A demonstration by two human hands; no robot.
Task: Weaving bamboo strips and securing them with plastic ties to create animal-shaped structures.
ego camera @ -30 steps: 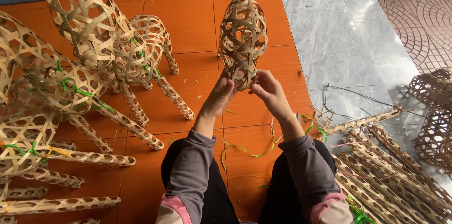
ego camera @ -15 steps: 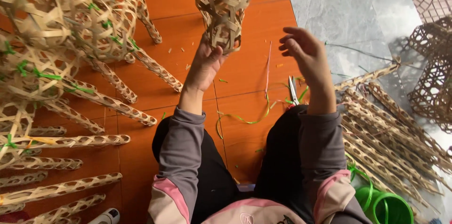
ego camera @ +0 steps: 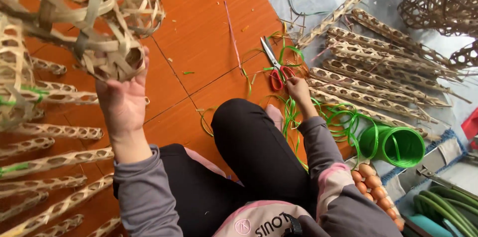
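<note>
A person sits on the orange tiled floor (ego camera: 209, 32) with woven bamboo work on both sides.

To the person's left, long lattice bamboo legs (ego camera: 55, 159) lie fanned over the tiles, and more of the same tapered woven tubes (ego camera: 378, 70) are stacked to the right where the grey floor begins. The woven bamboo basket form (ego camera: 94, 22) is held up close, at upper left, its narrow end gripped by the left hand (ego camera: 122, 100), fingers curled round the weave and palm turned up. A green spool (ego camera: 396, 145) of plastic strip lies on its side by the right knee, loose green loops spilling toward the leg. The right hand (ego camera: 298, 90) reaches down to the red-handled scissors (ego camera: 276, 67) on the tiles, fingertips touching the handle loops; whether they have closed on them I cannot tell.
</note>
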